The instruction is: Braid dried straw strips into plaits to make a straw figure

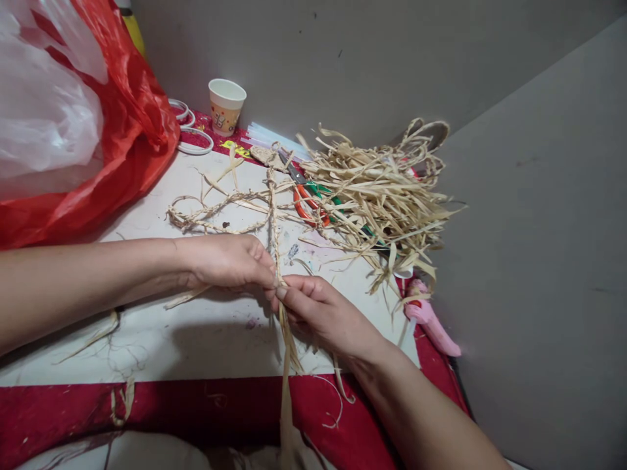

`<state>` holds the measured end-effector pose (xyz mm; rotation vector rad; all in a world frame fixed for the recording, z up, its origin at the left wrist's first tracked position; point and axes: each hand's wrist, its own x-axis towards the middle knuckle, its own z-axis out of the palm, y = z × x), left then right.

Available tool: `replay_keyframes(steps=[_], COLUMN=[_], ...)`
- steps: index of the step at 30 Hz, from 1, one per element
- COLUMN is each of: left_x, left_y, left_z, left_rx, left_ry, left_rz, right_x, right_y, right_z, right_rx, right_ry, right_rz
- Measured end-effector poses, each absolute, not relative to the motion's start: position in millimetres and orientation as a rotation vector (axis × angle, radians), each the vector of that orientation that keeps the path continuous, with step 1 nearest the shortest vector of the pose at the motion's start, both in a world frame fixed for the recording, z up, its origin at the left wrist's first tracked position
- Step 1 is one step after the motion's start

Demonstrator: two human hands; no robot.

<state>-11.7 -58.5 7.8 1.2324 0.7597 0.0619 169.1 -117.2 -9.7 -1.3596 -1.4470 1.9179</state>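
Note:
A thin straw braid (273,215) runs down the middle of the white board, its finished length looping off to the left. My left hand (240,262) pinches the braid from the left side. From the right, my right hand (321,307) grips it just below, thumb and fingertips meeting the left hand's. Loose straw strands (287,378) hang from under my fingers past the table's front edge. The exact crossing of the strands is hidden by the fingertips. Beyond the hands lie scissors (308,205) with red-orange handles, partly under straw.
A large heap of dry straw (382,189) lies at the right. A paper cup (226,108), white rings (196,140) and glue sticks (274,138) are at the back. A red plastic bag (142,137) fills the left; a pink glue gun (434,323) lies at the right edge. Grey walls (529,248) enclose the table.

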Motion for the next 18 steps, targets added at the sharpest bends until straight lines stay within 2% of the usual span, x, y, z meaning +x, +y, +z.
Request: replay_keyframes(steps=[8,18], left_x=[-9.8,-8.3], left_y=[-62.0,-67.4], left_z=[0.6,-1.7], left_rx=[1.138,1.423], left_ry=[0.836,0.918], left_rz=[0.078,0.170], right_x=[165.1,169.6], right_y=[-116.8,-119.4], right_z=[-4.5,3.2], right_rx=[-1.359,-1.417], right_ry=[-1.815,-2.110], right_rz=[1.640,1.349])
